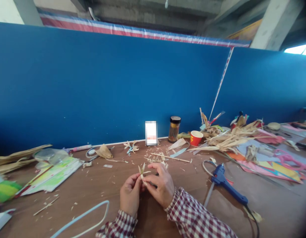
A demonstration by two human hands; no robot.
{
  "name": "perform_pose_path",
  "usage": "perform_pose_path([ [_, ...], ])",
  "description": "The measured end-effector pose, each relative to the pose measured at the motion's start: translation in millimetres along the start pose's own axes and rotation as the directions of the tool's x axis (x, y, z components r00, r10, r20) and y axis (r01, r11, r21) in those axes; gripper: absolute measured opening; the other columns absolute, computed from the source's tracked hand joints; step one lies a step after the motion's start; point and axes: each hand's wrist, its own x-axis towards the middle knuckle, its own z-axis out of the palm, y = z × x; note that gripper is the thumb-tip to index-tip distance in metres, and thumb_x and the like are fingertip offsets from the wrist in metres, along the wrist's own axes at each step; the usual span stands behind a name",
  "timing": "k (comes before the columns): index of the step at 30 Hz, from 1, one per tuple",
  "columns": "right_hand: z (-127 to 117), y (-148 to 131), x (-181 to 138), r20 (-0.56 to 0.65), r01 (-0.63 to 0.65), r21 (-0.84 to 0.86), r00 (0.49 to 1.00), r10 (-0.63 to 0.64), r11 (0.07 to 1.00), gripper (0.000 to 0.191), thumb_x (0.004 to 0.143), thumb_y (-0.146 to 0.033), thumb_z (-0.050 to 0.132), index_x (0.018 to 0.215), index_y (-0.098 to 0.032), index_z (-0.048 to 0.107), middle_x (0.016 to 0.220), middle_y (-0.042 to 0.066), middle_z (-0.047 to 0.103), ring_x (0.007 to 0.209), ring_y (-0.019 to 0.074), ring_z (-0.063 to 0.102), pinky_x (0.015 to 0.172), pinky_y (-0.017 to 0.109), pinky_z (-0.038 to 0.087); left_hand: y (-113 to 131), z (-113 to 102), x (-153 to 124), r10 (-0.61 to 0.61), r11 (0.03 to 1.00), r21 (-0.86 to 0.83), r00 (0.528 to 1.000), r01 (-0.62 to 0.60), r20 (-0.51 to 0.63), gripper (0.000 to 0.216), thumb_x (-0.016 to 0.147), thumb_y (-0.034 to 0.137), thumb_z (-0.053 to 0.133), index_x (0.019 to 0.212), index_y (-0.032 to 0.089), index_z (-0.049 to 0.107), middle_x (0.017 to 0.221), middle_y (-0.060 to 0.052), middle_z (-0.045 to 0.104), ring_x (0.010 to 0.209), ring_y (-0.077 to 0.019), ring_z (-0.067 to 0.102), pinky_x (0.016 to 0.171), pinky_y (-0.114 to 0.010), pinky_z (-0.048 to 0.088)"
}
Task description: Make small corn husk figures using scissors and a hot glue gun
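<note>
Over the brown table (pixel 98 188), my left hand (pixel 130 194) and my right hand (pixel 160 185) meet, both pinched on a small pale piece of dried husk (pixel 143 171) with pointed leaf-like tips sticking up. Fingers of both hands are curled closed around its base. Checked red and white sleeves cover my wrists. Husk shavings lie scattered just beyond the hands, with a thin wooden stick (pixel 170 157) among them.
A blue glue gun (pixel 226 181) lies at the right with its cord. A red paper cup (pixel 196 138), a dark-lidded jar (pixel 174 129) and a heap of dried husks (pixel 229 137) stand by the blue wall. Papers and husk strips (pixel 51 175) lie left; a pale blue loop (pixel 85 215) lies near.
</note>
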Motion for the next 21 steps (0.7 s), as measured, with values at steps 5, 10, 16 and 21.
perform_pose_path([
  [5, -0.3, -1.6, -0.3, 0.039, -0.001, 0.076, 0.999, -0.002, 0.997, 0.018, 0.067, -0.027, 0.066, 0.085, -0.027, 0.066, 0.109, 0.005, 0.046, 0.101, 0.0220, 0.045, 0.084, 0.037, 0.039, 2.4, -1.9, 0.7, 0.073, 0.996, 0.061, 0.997, -0.072, -0.012, 0.031, 0.064, 0.036, 0.065, 0.085, 0.014, 0.063, 0.077, -0.005, 0.067, 0.069, -0.0164, 0.061, 0.063, -0.025, 0.047],
  [10, -3.9, -4.5, -0.3, 0.056, -0.075, 0.260, 0.996, 0.063, 0.963, 0.020, 0.068, -0.036, 0.064, 0.082, -0.021, 0.063, 0.107, 0.007, 0.047, 0.097, 0.0210, 0.047, 0.080, 0.033, 0.041, 2.3, -2.4, 1.6, 0.067, 0.997, 0.043, 0.998, -0.066, -0.014, 0.031, 0.061, 0.036, 0.067, 0.083, 0.015, 0.064, 0.073, -0.004, 0.068, 0.064, -0.0158, 0.060, 0.059, -0.024, 0.047],
  [16, 2.7, -0.1, 1.1, 0.005, -0.356, 0.433, 0.920, 0.393, 0.828, 0.011, 0.081, -0.024, 0.045, 0.088, -0.018, 0.051, 0.083, 0.004, 0.054, 0.073, 0.0145, 0.054, 0.062, 0.025, 0.044, 3.5, 4.1, -2.0, -0.072, 0.989, -0.131, 0.997, 0.075, 0.034, 0.028, 0.060, 0.032, 0.070, 0.081, 0.015, 0.063, 0.075, -0.002, 0.067, 0.055, -0.0088, 0.056, 0.055, -0.020, 0.047],
  [21, 6.3, 6.4, 2.1, 0.065, -0.387, 0.589, 0.898, 0.435, 0.709, 0.017, 0.084, -0.027, 0.040, 0.094, -0.018, 0.052, 0.084, 0.004, 0.056, 0.075, 0.0140, 0.054, 0.063, 0.025, 0.046, 6.0, 7.3, -4.1, -0.157, 0.963, -0.213, 0.985, 0.167, 0.066, 0.029, 0.057, 0.029, 0.073, 0.078, 0.013, 0.062, 0.071, -0.003, 0.066, 0.051, -0.0068, 0.054, 0.051, -0.018, 0.046],
])
